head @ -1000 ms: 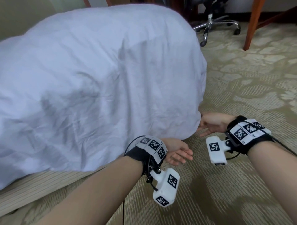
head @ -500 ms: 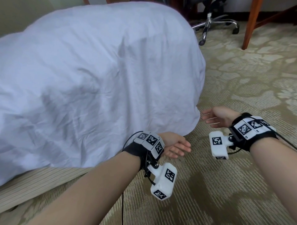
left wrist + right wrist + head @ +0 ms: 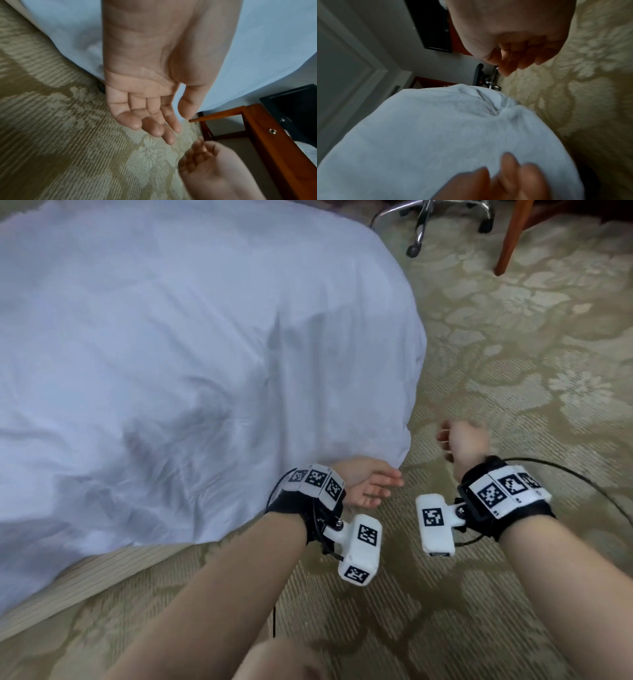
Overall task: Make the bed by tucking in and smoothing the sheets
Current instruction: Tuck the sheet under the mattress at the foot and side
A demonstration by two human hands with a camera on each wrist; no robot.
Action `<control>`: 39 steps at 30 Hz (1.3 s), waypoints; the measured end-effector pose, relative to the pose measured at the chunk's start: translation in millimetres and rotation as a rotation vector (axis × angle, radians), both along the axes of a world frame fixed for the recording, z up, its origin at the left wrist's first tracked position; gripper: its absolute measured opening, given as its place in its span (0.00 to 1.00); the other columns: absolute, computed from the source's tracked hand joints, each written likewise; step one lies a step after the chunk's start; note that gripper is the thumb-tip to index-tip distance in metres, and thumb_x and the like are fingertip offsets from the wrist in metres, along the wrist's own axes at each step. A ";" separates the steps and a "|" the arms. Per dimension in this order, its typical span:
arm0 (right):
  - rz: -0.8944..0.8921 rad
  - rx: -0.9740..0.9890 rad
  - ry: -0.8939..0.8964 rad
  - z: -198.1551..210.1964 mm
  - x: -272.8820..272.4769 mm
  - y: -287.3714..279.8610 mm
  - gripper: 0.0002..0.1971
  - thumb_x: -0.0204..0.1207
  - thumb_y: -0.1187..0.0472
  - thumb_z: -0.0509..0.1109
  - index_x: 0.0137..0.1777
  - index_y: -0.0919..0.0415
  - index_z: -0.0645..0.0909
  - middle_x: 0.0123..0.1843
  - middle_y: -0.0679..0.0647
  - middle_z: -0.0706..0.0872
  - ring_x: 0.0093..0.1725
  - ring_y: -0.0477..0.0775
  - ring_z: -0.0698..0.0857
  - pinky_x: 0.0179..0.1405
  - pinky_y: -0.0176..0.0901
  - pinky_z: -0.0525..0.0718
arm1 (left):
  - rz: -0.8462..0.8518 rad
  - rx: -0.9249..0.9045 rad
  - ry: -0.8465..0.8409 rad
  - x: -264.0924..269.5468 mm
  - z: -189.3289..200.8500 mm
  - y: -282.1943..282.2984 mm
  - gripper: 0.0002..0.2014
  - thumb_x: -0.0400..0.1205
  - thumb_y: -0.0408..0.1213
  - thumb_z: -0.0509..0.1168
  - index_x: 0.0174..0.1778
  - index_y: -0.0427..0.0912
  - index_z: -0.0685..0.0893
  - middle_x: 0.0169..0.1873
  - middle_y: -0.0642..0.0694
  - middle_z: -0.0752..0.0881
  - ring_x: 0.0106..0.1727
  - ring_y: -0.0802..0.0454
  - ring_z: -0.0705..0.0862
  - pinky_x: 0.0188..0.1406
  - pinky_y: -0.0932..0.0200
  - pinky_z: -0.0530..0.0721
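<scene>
sheet [image 3: 178, 364]: white, lightly wrinkled | draped over bed corner, hanging to carpet | hem probably untucked, edge unclear

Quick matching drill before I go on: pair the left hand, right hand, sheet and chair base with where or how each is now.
1 left hand
2 right hand
3 sheet
4 chair base

a draped over the bed corner down to the carpet
b fingers loosely curled, apart from the sheet
c palm up at the sheet's bottom edge
d far off on the carpet

1-c, 2-b, 3-a, 4-d

The sheet [image 3: 191, 344] is soft white cloth with wrinkles. The carpet [image 3: 513, 378] looks rough and bumpy. The table leg [image 3: 510, 237] is shiny wood.
</scene>
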State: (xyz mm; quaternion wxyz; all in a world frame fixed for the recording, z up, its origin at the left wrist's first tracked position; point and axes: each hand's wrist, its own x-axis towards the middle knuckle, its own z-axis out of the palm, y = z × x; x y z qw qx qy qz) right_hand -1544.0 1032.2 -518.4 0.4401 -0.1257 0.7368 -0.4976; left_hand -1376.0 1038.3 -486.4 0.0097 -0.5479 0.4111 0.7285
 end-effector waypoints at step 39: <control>0.593 -0.078 0.057 636.7 377.2 -42.9 0.15 0.80 0.69 0.53 0.57 0.63 0.81 0.28 0.55 0.77 0.24 0.52 0.69 0.20 0.35 0.67 | 1.020 -0.226 0.055 389.2 620.9 14.0 0.11 0.85 0.36 0.56 0.38 0.45 0.78 0.38 0.51 0.82 0.36 0.55 0.76 0.37 0.63 0.74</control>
